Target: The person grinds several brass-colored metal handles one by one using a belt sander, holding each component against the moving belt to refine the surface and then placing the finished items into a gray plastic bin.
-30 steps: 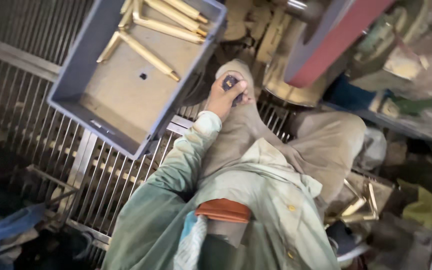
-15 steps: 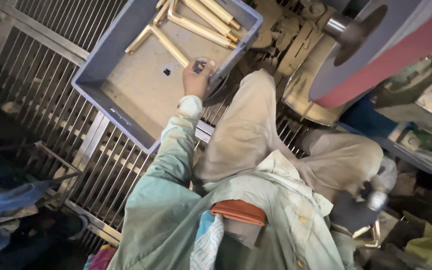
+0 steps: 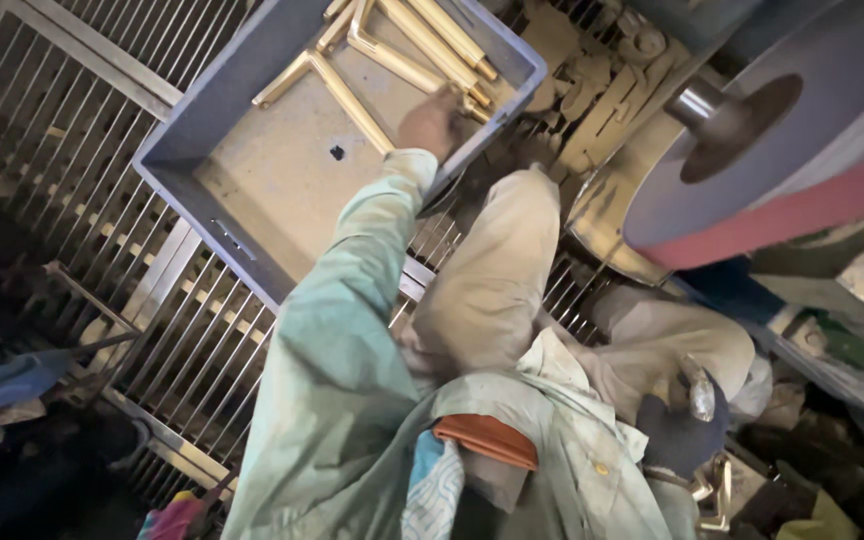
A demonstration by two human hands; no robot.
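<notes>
Reaching forward over the knee, the left hand (image 3: 432, 120) sits inside the near right corner of the grey bin (image 3: 202, 150), knuckles up, on the nearest of the brass rods (image 3: 422, 60). The fingers are hidden under the back of the hand, so whether they are spread, curled or pinching a rod cannot be told. The rods lie just beyond and to the left of the fingers, several bundled along the far wall of the bin and one angled piece (image 3: 332, 85) lying apart on the bin floor. The bin rests tilted on a metal grate (image 3: 182, 330), its near rim just beside the forearm. The right hand (image 3: 687, 400) is low at the right, well apart from the bin, wearing a dark glove and closed on a small shiny metal part (image 3: 700, 392). A large grey wheel (image 3: 782, 130) with a red band (image 3: 812, 205) stands to the right of the left hand, near the knee. Risks, as judged from this layout: the rods lie loosely crossed, so lifting one may drag or tip its neighbours; the tilted bin may shift on the grate bars if pressed at the corner; a dropped rod could slip between the bars; a sleeve near the wheel could catch if it turns.
</notes>
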